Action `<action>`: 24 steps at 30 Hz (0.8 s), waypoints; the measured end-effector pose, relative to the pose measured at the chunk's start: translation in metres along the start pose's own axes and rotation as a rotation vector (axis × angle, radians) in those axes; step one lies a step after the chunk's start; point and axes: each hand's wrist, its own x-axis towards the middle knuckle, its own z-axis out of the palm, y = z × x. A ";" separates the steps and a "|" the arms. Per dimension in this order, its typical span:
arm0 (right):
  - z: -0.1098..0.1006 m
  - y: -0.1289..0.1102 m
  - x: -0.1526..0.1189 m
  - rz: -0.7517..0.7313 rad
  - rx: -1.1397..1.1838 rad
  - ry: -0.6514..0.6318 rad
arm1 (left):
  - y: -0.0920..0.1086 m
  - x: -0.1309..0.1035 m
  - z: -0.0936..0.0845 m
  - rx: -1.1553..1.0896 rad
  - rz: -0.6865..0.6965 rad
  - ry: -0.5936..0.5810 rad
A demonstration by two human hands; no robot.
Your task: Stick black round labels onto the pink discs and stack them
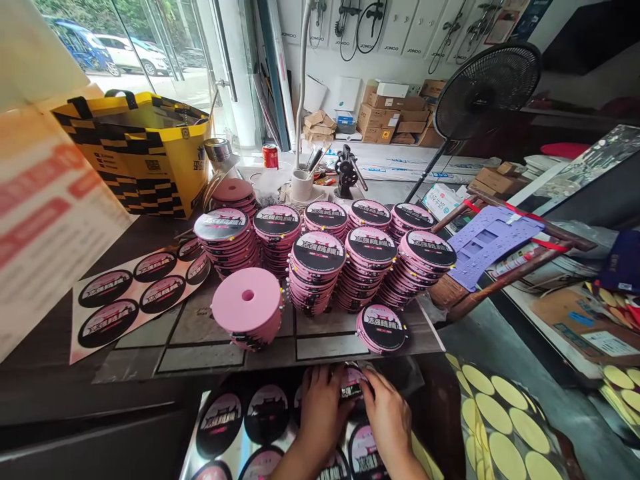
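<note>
At the bottom centre, my left hand [321, 402] and my right hand [387, 407] close round a pink and black labelled disc [353, 381] from its two sides. Both hands are over a sheet of round black and pink stickers [267, 413]. Beyond them stand several stacks of pink discs [317, 257] topped with the same labels. A plain pink disc [247, 301] with a centre hole tops a nearer stack, and a short labelled stack [383, 328] sits near the table's front edge.
Another sticker sheet [135, 293] lies on the left of the table [200, 333]. Behind are a yellow bag [175, 160], a red can [270, 157] and a white cup [302, 185]. A fan [485, 93] and purple chair [493, 243] stand right, above yellow circle sheets [510, 420].
</note>
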 end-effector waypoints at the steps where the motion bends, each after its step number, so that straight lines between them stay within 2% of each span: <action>1: 0.000 0.000 0.000 -0.009 -0.005 0.004 | 0.000 0.000 0.000 -0.003 -0.002 0.001; 12: -0.007 0.005 0.001 -0.012 -0.068 0.041 | 0.000 0.000 0.001 -0.023 -0.028 -0.001; 19: -0.009 0.002 0.001 -0.091 -0.080 0.064 | -0.001 -0.001 0.002 -0.097 -0.036 0.000; 24: -0.013 0.002 -0.010 -0.214 -0.015 0.111 | -0.008 0.002 -0.008 -0.261 0.027 -0.016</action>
